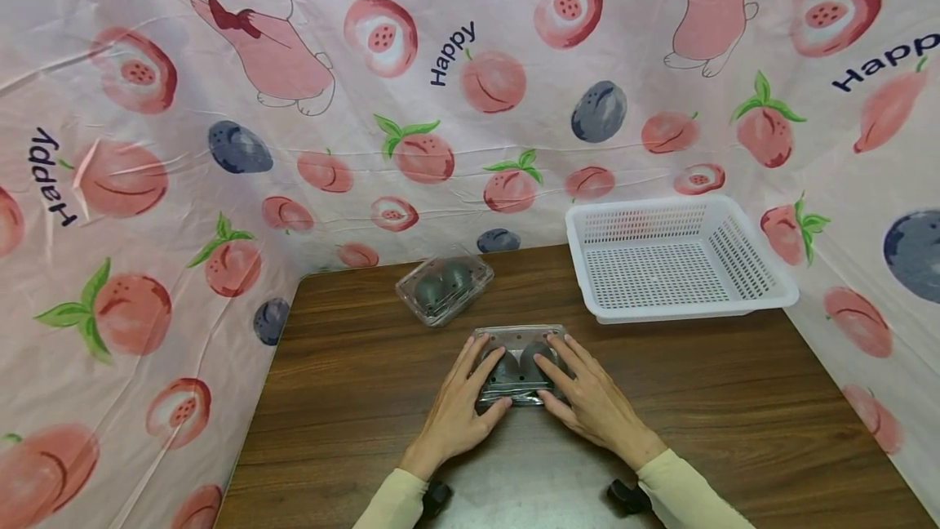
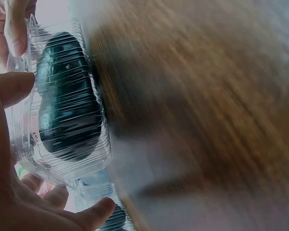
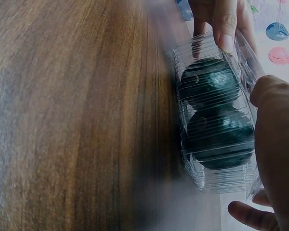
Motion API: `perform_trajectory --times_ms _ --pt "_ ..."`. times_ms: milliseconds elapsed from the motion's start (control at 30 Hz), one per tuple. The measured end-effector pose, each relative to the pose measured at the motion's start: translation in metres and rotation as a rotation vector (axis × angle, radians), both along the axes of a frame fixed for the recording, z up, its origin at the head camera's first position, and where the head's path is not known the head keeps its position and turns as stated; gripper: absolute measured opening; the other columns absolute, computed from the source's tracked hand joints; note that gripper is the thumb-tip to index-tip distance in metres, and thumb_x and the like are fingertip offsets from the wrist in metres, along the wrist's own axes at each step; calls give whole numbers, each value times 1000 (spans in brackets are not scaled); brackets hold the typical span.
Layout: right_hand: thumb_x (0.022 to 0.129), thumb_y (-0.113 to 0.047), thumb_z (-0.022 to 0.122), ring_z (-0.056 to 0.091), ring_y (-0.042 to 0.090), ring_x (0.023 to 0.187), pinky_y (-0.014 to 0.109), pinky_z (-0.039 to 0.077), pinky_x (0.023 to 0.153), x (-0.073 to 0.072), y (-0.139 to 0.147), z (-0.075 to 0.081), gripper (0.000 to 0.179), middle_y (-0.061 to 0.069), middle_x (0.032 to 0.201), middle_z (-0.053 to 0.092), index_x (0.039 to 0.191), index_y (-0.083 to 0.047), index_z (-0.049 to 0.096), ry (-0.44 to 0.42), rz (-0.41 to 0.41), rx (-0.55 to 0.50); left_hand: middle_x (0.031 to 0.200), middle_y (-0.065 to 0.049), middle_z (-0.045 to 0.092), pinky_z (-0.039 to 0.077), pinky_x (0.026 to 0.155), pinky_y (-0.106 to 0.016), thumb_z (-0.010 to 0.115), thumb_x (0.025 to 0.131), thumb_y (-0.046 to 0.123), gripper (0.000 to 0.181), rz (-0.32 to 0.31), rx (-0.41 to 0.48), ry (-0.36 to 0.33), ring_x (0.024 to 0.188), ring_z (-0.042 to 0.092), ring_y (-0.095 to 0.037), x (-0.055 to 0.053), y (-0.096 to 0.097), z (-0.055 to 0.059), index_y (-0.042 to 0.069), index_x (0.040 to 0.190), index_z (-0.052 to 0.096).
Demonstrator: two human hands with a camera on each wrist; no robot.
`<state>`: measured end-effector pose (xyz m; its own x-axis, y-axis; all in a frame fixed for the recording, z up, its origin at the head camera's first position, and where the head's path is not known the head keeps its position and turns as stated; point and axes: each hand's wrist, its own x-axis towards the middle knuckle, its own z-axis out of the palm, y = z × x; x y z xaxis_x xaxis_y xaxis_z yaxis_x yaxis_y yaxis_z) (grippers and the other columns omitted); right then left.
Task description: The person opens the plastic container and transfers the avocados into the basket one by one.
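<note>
A clear plastic clamshell box lies on the table in front of me, with two dark green, avocado-like fruits inside. My left hand rests against its left side, fingers spread over the lid and side. From the right, my right hand touches the box in much the same way, fingers nearly straight. Both thumbs are at the near edge; in the left wrist view the left thumb lies against the box's rim. Behind and to the left stands a second clear clamshell box, also holding two dark green fruits.
A white perforated plastic basket stands at the back right of the brown wooden table. Fruit-printed cloth rises behind the table and along both sides.
</note>
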<state>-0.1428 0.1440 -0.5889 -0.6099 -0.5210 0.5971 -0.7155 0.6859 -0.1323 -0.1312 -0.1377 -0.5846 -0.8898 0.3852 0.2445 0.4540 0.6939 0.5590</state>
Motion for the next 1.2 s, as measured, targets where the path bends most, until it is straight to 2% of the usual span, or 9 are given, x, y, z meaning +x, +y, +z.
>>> perform_trajectory --times_ms 367,600,733,833,1000,1200 --pt "120 -57 34 66 57 140 64 65 105 0 0 -1 69 30 158 64 146 -8 75 1 -9 -3 187 -9 32 40 133 -70 83 101 32 76 10 44 -16 177 22 -40 -1 3 -2 21 170 53" --pt "120 -55 40 66 57 141 64 65 104 0 0 -2 64 30 158 64 147 -9 74 -3 -10 -10 188 -8 31 41 131 -72 81 101 32 75 25 53 -14 177 23 -41 1 6 -1 22 170 54" --pt "120 -54 46 66 57 141 64 65 105 0 -1 -2 60 30 158 64 147 -8 74 -7 -4 -15 190 -4 26 38 132 -73 77 104 34 73 35 49 -54 179 17 -38 2 6 -3 26 172 50" --pt "120 -54 44 66 57 140 64 65 105 -1 -1 -2 62 30 157 64 146 -8 75 -2 -3 -17 191 -2 22 36 133 -74 74 106 35 72 40 43 -76 180 14 -36 3 7 -5 28 173 48" --pt "120 -55 38 67 57 140 64 65 105 -1 -2 -2 66 31 156 65 146 -7 75 7 -3 -17 190 -4 25 39 129 -76 74 106 34 72 43 37 -42 178 18 -40 4 7 -8 27 173 48" --pt "121 -55 38 67 56 140 64 65 106 0 -2 -2 65 31 157 65 146 -7 75 5 -8 -17 190 -4 25 40 129 -76 74 104 32 72 46 55 -43 179 18 -38 4 8 -8 27 172 50"
